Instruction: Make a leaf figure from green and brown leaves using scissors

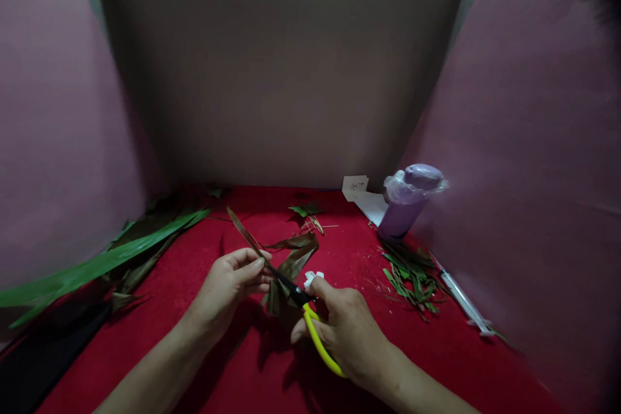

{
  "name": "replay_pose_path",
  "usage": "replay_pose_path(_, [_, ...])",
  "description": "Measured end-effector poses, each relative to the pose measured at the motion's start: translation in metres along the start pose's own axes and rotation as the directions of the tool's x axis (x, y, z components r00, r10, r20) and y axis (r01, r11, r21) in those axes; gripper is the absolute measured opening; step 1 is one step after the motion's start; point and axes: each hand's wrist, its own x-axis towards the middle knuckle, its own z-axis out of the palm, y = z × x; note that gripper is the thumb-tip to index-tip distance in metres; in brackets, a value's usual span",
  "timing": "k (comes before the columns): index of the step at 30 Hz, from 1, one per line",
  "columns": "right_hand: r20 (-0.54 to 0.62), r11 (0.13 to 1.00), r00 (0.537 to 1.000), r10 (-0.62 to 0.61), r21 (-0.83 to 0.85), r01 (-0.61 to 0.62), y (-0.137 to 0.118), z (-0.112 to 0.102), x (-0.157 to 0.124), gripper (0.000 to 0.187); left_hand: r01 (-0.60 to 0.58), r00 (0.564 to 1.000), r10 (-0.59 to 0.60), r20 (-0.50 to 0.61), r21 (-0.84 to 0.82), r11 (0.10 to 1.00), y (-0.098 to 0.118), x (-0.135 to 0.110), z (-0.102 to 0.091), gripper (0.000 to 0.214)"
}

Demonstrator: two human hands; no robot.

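Note:
My left hand (pixel 239 278) pinches a long, narrow brown-green leaf (pixel 242 231) between thumb and fingers. My right hand (pixel 347 326) grips scissors (pixel 314 331) with yellow handles and dark blades. The blades point left and lie against the leaf close to my left fingertips; whether they are fully closed on it I cannot tell. Folded brown leaf pieces (pixel 297 260) sit just behind the blades. Beside my right index finger is a small white crumpled thing (pixel 313 277), and its contact with the hand is unclear.
Long green leaves (pixel 121 255) lie at left above a black item (pixel 53 349). Right of my hands are cut leaf strips (pixel 414 278), a syringe (pixel 463 301) and a purple container (pixel 405 204) wrapped in plastic. Thin sticks (pixel 315 225) and white papers (pixel 366 200) lie farther back on the red cloth (pixel 165 284).

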Motion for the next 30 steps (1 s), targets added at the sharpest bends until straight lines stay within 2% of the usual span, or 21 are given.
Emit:
replay_pose_path(16, [-0.038,0.996,0.999,0.029,-0.086,-0.032,-0.0021,-0.0013,0.0002,0.017,0.009,0.999,-0.009,-0.040,-0.018,1.000,0.0025,-0.0010,0.0014,0.015])
replay_pose_path(30, [-0.079,0.991,0.996,0.047,-0.122,-0.056,-0.0024,0.0011,0.0000,0.028,-0.006,0.999,0.006,-0.050,-0.011,1.000,0.0011,0.0018,-0.0011,0.015])
